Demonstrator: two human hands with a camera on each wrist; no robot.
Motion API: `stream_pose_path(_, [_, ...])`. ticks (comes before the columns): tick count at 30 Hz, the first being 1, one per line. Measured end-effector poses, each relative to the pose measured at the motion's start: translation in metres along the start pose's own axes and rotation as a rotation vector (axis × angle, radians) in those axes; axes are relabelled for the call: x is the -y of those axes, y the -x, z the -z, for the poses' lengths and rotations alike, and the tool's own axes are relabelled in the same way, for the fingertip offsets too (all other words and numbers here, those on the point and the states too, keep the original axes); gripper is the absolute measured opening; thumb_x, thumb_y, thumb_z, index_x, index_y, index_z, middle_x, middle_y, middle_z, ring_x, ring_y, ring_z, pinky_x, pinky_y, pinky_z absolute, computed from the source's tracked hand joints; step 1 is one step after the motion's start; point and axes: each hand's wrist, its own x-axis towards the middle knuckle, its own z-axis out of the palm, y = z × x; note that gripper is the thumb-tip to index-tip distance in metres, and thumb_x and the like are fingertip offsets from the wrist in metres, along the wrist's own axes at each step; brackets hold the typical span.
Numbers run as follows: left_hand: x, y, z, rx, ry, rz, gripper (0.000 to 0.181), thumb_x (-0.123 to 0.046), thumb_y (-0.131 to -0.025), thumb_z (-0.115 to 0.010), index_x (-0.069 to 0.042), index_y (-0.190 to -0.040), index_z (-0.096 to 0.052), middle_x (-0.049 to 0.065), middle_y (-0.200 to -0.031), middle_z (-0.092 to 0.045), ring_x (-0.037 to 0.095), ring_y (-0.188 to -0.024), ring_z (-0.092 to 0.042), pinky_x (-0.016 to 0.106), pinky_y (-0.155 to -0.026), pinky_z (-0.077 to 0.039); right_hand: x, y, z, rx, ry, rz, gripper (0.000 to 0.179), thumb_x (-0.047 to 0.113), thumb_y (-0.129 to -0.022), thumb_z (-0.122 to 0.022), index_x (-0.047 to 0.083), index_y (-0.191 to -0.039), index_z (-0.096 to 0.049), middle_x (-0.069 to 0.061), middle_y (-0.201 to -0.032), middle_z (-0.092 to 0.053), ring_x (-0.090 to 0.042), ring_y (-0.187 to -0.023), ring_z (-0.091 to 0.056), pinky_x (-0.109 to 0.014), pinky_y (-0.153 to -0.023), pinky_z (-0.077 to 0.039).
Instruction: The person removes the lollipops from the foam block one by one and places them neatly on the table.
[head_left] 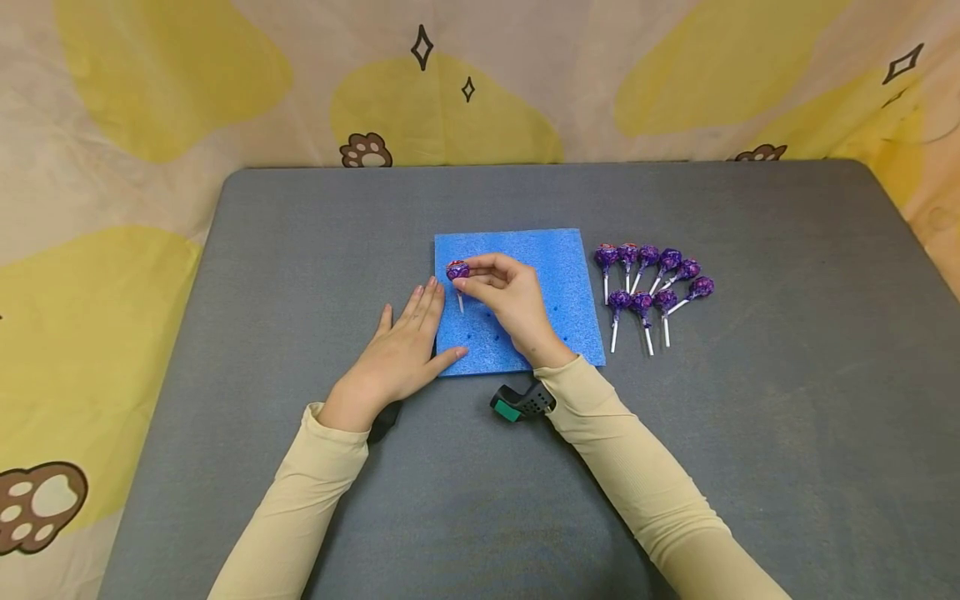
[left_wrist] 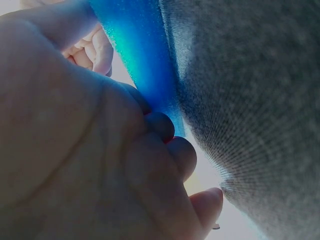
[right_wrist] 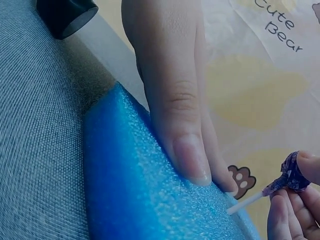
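Note:
My right hand (head_left: 513, 300) pinches a lollipop (head_left: 457, 269) in a purple wrapper by its head, over the left part of a blue foam board (head_left: 525, 250). Its white stick points down, and in the right wrist view the tip of the lollipop stick (right_wrist: 245, 203) is right at the foam's surface. Small dark holes show in the board's lower half. With fingers straight, my left hand (head_left: 397, 350) lies along the board's left edge, its thumb (right_wrist: 190, 155) resting on the foam. The left wrist view shows the left hand's fingers (left_wrist: 160, 126) against the board's side.
Several purple-wrapped lollipops (head_left: 647, 257) lie in two rough rows just right of the board, white sticks mostly toward me. All of this is on a grey cloth-covered table (head_left: 337, 225). A patterned yellow and cream curtain (head_left: 495, 117) hangs behind the far edge.

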Motion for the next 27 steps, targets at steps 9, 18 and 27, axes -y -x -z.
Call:
stream_pose_path(9, [0.0,0.0,0.0,0.0,0.005,0.004,0.087,-0.053,-0.095,-0.043,-0.004,-0.15,0.002,0.01,-0.157,0.008,0.025,-0.143,0.006,0.059,-0.109,-0.001,0.003,0.0,0.0,-0.021,-0.022,0.007,0.028,-0.006,-0.083,-0.068,-0.012,-0.109,-0.061,-0.017,-0.098,-0.066,-0.01,-0.083,-0.064,-0.027,-0.08,-0.052])
stream_pose_path(18, [0.0,0.0,0.001,0.003,0.004,0.009,0.086,-0.053,-0.095,-0.043,-0.004,-0.15,0.002,0.01,-0.157,0.007,0.025,-0.143,0.006,0.059,-0.109,-0.001,0.007,-0.001,0.002,-0.031,-0.048,0.032,0.028,-0.006,-0.082,-0.068,-0.012,-0.109,-0.061,-0.014,-0.097,-0.066,-0.012,-0.084,-0.065,-0.029,-0.081,-0.052])
stream_pose_path(27, [-0.001,0.001,0.001,0.01,0.01,0.018,0.085,-0.054,-0.096,-0.041,-0.005,-0.15,0.003,0.009,-0.157,0.008,0.024,-0.143,0.006,0.058,-0.109,-0.001,0.012,0.002,0.006,-0.052,-0.085,0.035,0.028,-0.008,-0.082,-0.067,-0.014,-0.109,-0.06,-0.01,-0.094,-0.066,-0.012,-0.083,-0.065,-0.029,-0.081,-0.052])
